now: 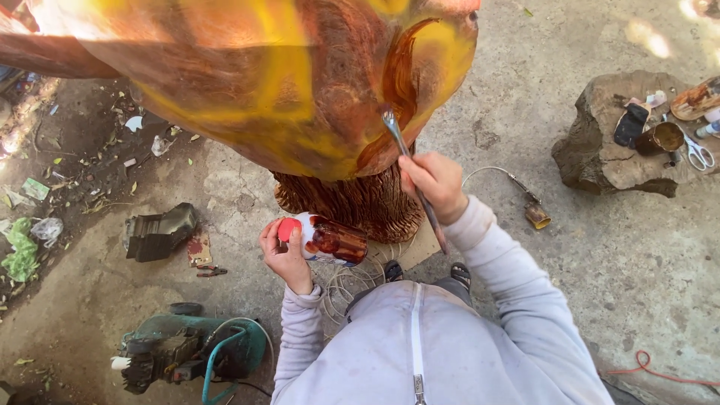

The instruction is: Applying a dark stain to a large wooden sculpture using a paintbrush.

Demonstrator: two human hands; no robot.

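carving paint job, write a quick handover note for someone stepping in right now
Right hand: holds a brush, tip on the carving at a dark brown stroke.
Left hand: holds a red-capped bottle of brown stain, tipped sideways below the carving.
Done: yellow patches and one brown stroke near the brush.
Left: much of the yellow looks uncovered.
Scissors and a cup sit on the stump to the right.

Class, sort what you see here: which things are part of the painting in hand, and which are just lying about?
In use:
right hand with brush
left hand with bottle of brown stain
carved wooden figure

Lying about:
green compressor
scissors
stump
black scrap
pliers
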